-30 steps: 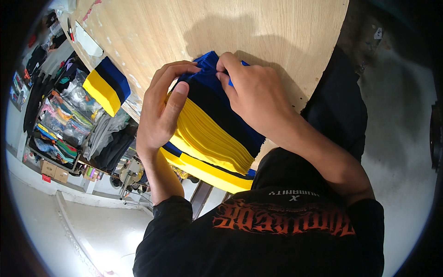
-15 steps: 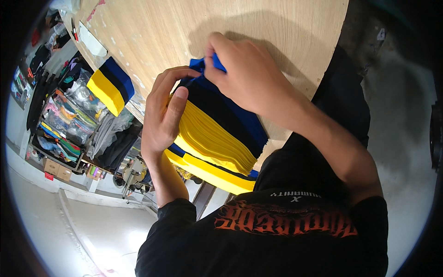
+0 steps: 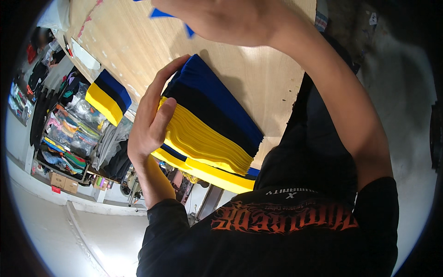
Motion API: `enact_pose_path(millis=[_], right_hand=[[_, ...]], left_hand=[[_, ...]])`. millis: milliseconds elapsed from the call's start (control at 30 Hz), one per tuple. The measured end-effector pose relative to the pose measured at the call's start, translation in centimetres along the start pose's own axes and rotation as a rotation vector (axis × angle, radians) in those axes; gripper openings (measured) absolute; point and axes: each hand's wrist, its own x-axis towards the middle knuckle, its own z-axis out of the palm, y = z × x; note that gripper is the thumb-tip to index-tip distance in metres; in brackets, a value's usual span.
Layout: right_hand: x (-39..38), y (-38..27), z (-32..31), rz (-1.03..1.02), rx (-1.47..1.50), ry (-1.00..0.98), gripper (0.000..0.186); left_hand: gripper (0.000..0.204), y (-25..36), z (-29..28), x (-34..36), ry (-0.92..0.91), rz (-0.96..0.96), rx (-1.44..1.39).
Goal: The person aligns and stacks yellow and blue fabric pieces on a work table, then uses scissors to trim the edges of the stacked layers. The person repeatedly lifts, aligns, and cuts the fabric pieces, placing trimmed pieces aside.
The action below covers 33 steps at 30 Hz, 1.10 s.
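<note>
A thick stack of striped fabric pieces [image 3: 203, 101], blue, black and yellow, lies on the wooden table [image 3: 258, 83]. My left hand [image 3: 150, 115] is wrapped round the stack's left side near its top, thumb over the yellow edge. High up at the top of the view, my right hand [image 3: 212, 21] is closed on a small blue cloth piece [image 3: 161, 12], held away from the stack; its fingertips are partly hidden. Another layer of yellow, black and blue fabric [image 3: 217, 181] shows under the stack.
A smaller striped bundle [image 3: 106, 94] sits at the table's left edge beside a white card [image 3: 85, 53] and red-handled tool [image 3: 68, 47]. Shelves of bagged clothing [image 3: 69, 129] and cardboard boxes [image 3: 64, 182] stand on the left. Dark cloth [image 3: 307, 115] hangs along the table's right side.
My right hand has lifted off the stack toward the far top, taking blue cloth with it. The stack's top now shows smooth blue, black and yellow bands. My left hand has shifted slightly left.
</note>
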Motion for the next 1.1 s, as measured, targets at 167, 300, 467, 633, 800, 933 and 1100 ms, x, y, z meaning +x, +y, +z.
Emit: enact_pose_path(millis=[167,300,467,633,800,933,1100], right_hand=[[-2.7,-4.1,-4.3,0.008,-0.137,-0.077,0.021],[-5.3,-6.2,-4.1,0.186,-0.148,-0.042,0.020],[-10.0,-9.5,-2.3,0.602,-0.108,-0.141,0.016],[-10.5,-9.8,-0.2,0.715,-0.338,-0.345,0.021],[-8.9,-8.1,1.3,0.665,-0.442,-0.425,0.022],[-8.1,-6.4,2.7,0.617,-0.557,-0.470,0.019],[-7.6,-5.4,2.8,0.573,-0.571,-0.483,0.015]], left_hand=[[0.063,0.3,-0.6,0.2,-0.050,-0.030,0.086],[0.061,0.0,-0.5,-0.3,0.005,-0.030,0.066],[0.058,0.2,0.0,-1.0,0.073,-0.026,0.065],[0.058,0.0,0.3,-2.0,0.130,-0.043,0.050],[0.058,0.2,0.6,-2.3,0.159,-0.042,0.060],[0.059,0.4,0.8,-2.6,0.169,-0.053,0.054],[0.059,-0.2,0.7,-2.9,0.160,-0.034,0.045]])
